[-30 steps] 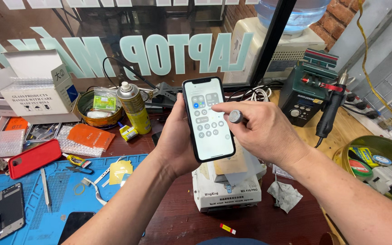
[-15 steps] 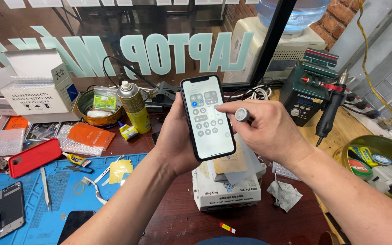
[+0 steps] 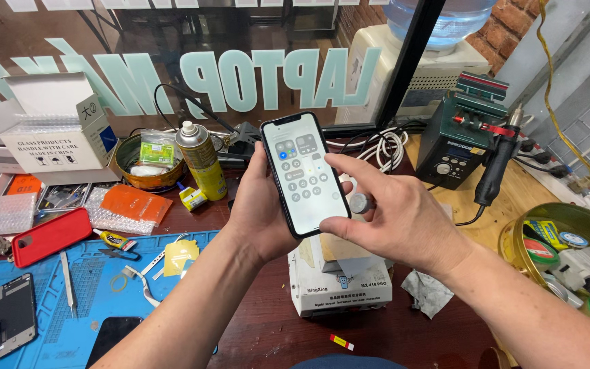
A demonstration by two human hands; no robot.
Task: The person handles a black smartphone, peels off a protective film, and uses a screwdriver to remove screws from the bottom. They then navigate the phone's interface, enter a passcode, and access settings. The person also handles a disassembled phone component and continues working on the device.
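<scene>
1. Basically, the smartphone (image 3: 304,174) was held upright above the desk, screen lit with a grid of round and square control icons, facing the camera.
2. Left hand (image 3: 262,215) gripped it from behind and along the left edge, thumb on the side, fingers wrapped round the back.
3. Right hand (image 3: 390,219) came in from the right: index finger reached across onto the right part of the screen, thumb touched the lower right edge of the phone. A small round silver object (image 3: 359,203) sat tucked between its fingers; cannot tell exactly how it was pinched.
4. Directly below the phone: a white box-shaped device (image 3: 339,290) on the dark wooden tabletop.
5. Left of the hands: yellow spray can (image 3: 201,160), round metal bowl (image 3: 146,164), red phone case (image 3: 50,236), blue work mat (image 3: 90,294) carrying a bare phone display (image 3: 13,324) and tweezers (image 3: 67,283).
6. Far left: open white cardboard box (image 3: 56,126).
7. Right: dark green soldering station (image 3: 460,133) with its black hot-air handle (image 3: 496,171), then a yellow-rimmed tub (image 3: 513,239) of tape rolls at the edge.
</scene>
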